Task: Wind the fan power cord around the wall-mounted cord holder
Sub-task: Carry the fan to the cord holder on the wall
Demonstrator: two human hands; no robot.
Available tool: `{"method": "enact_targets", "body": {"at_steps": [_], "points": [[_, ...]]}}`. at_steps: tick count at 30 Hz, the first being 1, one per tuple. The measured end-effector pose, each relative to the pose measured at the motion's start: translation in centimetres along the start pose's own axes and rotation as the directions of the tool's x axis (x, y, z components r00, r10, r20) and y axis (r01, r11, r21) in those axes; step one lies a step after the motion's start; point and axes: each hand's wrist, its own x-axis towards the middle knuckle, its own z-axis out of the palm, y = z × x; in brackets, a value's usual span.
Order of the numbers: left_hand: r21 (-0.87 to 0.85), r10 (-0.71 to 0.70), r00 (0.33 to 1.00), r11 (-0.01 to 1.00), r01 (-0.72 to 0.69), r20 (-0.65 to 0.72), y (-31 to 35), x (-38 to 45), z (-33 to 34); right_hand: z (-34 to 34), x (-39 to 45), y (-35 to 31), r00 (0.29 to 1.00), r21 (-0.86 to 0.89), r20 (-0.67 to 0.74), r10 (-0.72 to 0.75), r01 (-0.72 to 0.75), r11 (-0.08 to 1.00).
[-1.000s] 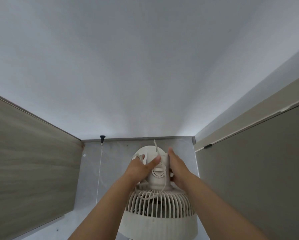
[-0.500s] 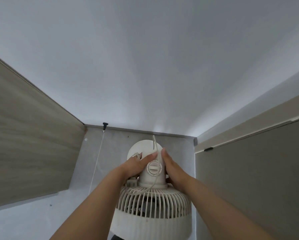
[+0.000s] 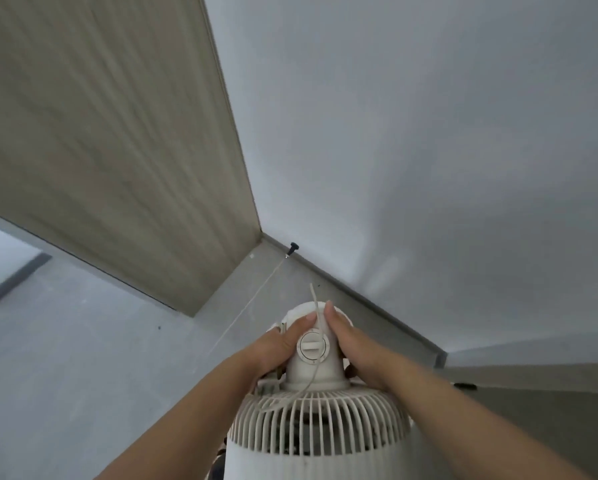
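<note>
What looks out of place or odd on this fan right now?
A thin white cord runs loose up the fan, over its round knob, ending free above the top. It passes between the left hand and right hand, which clasp the neck. Nothing looks broken or spilled.

Both forearms are bare, no sleeves or jewellery showing.

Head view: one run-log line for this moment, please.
left hand: grips fan neck | right hand: grips fan neck | cord: between both thumbs, loose over grille | winding: not visible
</note>
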Motion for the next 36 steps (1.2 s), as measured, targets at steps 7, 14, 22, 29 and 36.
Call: {"method": "enact_targets", "body": {"at_steps": [7,14,22,29,36], "points": [[-0.232,-0.035,0.986,0.973,-0.003,-0.161,-2.3,-8.0,-6.7,8.8,0.4,-5.3,0.988,-0.198,0.155,0.021,0.010,0.980],[-0.393,-0.115,0.917,0.918,-0.048,-0.383,-8.9,-14.6,-15.7,22.3,0.9,-9.9,0.958,-0.396,0.281,0.053,0.065,0.916],[-0.528,-0.201,0.887,0.847,-0.056,-0.416,-17.9,-20.8,-27.9,39.0,3.8,-12.8,0.934,-0.475,0.339,0.118,0.062,0.878],[-0.581,-0.281,0.836,0.812,-0.054,-0.471,-25.4,-28.1,-42.0,56.5,6.9,-16.6,0.899,-0.544,0.401,0.175,0.080,0.835],[-0.665,-0.353,0.754,0.732,-0.146,-0.554,-30.8,-34.7,-53.5,72.4,8.5,-21.8,0.833,-0.646,0.518,0.197,0.229,0.729]]}}
